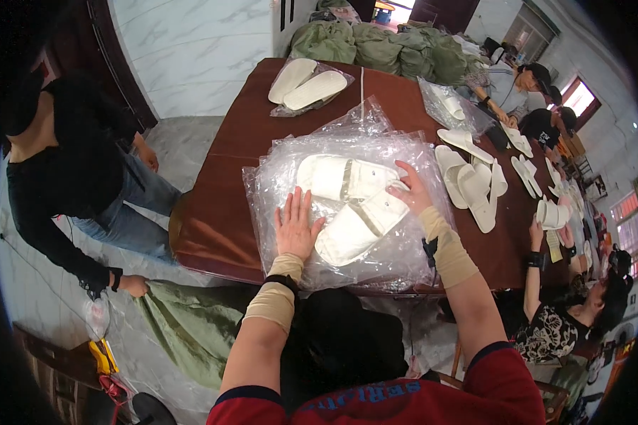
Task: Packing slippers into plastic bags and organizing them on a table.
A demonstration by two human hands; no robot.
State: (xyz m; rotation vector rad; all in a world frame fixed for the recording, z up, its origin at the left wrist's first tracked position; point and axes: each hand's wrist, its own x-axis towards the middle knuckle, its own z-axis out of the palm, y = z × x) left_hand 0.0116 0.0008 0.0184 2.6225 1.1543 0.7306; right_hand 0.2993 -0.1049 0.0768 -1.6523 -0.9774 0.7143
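A pair of white open-toe slippers [358, 205] lies side by side on a stack of clear plastic bags [283, 159] in front of me. Whether a bag layer covers the slippers, I cannot tell. My left hand [295, 225] rests flat on the bags with its fingers stretched out, close to the slippers' left ends. At their right ends, my right hand [413, 189] touches them, its fingers spread and slightly bent. Beige wraps cover both of my wrists and lower forearms.
A bagged slipper pair [310, 85] lies at the far left of the brown-covered table [216, 191]. Loose slippers [471, 180] are piled to the right, where co-workers handle more. At left a person [85, 156] grips green cloth [191, 319]. Green sacks [376, 48] stand behind.
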